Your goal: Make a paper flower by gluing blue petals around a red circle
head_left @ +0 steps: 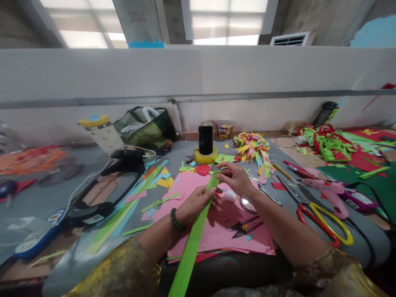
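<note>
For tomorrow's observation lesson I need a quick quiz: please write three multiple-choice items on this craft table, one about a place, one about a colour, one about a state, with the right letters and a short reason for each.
1. Where does the black phone stand?
A. Upright in a yellow tape roll
B. Flat on the pink paper
C. Inside the green bag

2. What colour is the long paper strip in the person's hands?
A. Pink
B. Green
C. Orange

3. How is the strip held?
A. It lies loose, untouched
B. Only the left hand holds it
C. Both hands hold its far end

Answers:
1 A: the phone rises from the ring of the roll, beyond the pink paper.
2 B: the strip is bright green along its whole length.
3 C: the left hand and the right hand both pinch it near its top.
</note>
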The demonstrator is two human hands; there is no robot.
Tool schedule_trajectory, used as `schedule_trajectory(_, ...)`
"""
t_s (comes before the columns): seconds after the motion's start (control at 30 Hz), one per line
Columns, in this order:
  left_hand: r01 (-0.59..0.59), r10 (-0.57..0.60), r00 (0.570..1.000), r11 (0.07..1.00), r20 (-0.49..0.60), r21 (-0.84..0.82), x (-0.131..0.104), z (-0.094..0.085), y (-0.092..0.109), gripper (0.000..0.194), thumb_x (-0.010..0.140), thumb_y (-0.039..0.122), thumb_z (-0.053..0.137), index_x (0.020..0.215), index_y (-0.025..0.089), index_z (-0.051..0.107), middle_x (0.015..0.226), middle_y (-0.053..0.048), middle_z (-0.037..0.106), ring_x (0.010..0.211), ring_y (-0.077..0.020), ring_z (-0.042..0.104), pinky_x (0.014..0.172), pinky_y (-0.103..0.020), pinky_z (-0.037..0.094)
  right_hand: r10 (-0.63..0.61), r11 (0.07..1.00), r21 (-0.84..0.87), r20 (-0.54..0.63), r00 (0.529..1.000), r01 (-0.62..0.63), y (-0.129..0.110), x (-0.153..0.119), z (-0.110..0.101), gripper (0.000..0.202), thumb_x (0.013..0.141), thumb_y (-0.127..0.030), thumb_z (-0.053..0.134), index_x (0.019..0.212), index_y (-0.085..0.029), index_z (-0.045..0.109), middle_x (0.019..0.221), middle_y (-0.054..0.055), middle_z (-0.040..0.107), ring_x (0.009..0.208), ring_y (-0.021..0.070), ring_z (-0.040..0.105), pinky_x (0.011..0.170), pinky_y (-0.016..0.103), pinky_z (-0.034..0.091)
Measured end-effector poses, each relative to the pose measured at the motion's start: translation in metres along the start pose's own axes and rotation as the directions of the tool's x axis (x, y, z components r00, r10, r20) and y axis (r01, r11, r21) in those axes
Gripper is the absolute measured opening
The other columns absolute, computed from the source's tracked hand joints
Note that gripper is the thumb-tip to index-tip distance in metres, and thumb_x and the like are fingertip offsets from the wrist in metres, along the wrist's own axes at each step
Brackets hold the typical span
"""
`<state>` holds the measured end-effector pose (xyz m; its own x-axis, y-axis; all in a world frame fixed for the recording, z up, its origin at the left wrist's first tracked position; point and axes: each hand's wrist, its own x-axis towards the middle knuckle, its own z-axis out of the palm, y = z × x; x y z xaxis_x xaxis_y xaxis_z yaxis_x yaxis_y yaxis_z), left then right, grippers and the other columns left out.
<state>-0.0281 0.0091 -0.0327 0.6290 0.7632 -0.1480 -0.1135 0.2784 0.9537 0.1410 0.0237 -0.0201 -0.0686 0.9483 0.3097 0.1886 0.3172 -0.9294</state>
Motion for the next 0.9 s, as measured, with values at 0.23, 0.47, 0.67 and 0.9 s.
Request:
schedule_trajectory(0.23,0.020,-0.020,1.000,1.000,-0.003,-0.017,0.000,-0.002,-0.003,0.057,0.061,0.065,0.077,0.081,0.013,0.063,0.060,-0.002,0.066,0.048,-0.0112,0.060,0.053,-0.022,0.046,-0.047,0.998,-0.050,-0.016,0.999,0.046,-0.003,-0.003,0.002,0.026,0.067,-0.027,0.067,0.093,-0.022,0.062,0.066,-0.002,0.070,0.062,0.0157,0.067,0.062,0.028,0.052)
schedule_trajectory(0.47,-0.002,0.003,0.999,1.000,-0.038,0.014,-0.001,0.000,-0.002,0.062,0.065,0.071,0.071,0.086,0.013,0.064,0.061,-0.002,0.066,0.051,-0.0124,0.062,0.055,-0.023,0.047,-0.024,1.000,0.002,-0.006,1.000,0.024,-0.006,-0.005,0.003,0.025,0.067,-0.026,0.068,0.092,-0.022,0.062,0.069,-0.002,0.071,0.064,0.0151,0.067,0.062,0.027,0.052)
schedule_trajectory(0.67,-0.012,0.013,1.000,0.999,-0.026,0.037,-0.003,0.001,0.000,0.059,0.066,0.070,0.070,0.082,0.013,0.063,0.060,-0.002,0.066,0.049,-0.0110,0.061,0.051,-0.021,0.045,0.033,0.995,0.090,-0.026,0.999,-0.031,-0.006,-0.003,0.002,0.028,0.064,-0.031,0.072,0.089,-0.021,0.062,0.067,-0.002,0.070,0.061,0.0146,0.065,0.060,0.028,0.050)
schedule_trajectory(0.9,0.163,-0.158,0.984,0.985,0.084,-0.059,-0.004,-0.005,-0.001,0.054,0.062,0.061,0.079,0.079,0.013,0.062,0.061,-0.002,0.065,0.051,-0.0108,0.061,0.049,-0.020,0.047,0.067,0.994,0.097,-0.264,0.962,-0.042,0.000,0.015,-0.023,0.039,0.055,-0.040,0.077,0.084,-0.021,0.059,0.063,-0.002,0.066,0.058,0.0148,0.061,0.059,0.031,0.051)
